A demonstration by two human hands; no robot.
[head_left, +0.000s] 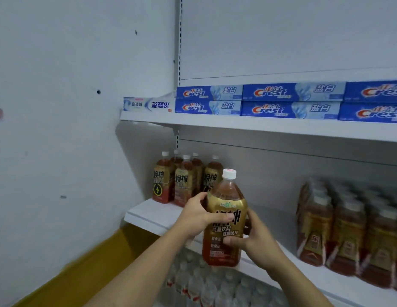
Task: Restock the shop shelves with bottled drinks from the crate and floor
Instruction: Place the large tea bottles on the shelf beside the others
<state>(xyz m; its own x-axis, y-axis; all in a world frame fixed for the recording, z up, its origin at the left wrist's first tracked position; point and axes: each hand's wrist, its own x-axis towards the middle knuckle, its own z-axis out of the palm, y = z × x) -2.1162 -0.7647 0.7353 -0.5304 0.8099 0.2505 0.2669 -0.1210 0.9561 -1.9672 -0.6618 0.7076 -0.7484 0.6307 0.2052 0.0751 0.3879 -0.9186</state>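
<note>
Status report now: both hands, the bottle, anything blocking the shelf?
Left hand and right hand: both in grip on gold-labelled amber drink bottle. Bottle upright, at white middle shelf edge. Open gap beside standing bottles; nothing blocking.

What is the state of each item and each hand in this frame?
Held bottle: upright, capped, gripped in front of the middle shelf.
Left hand: closed on held bottle.
Right hand: closed on held bottle.
Shelved bottles: upright, capped.
Wrapped bottle pack: sealed, on the shelf.
Toothpaste boxes: stacked flat.
</note>
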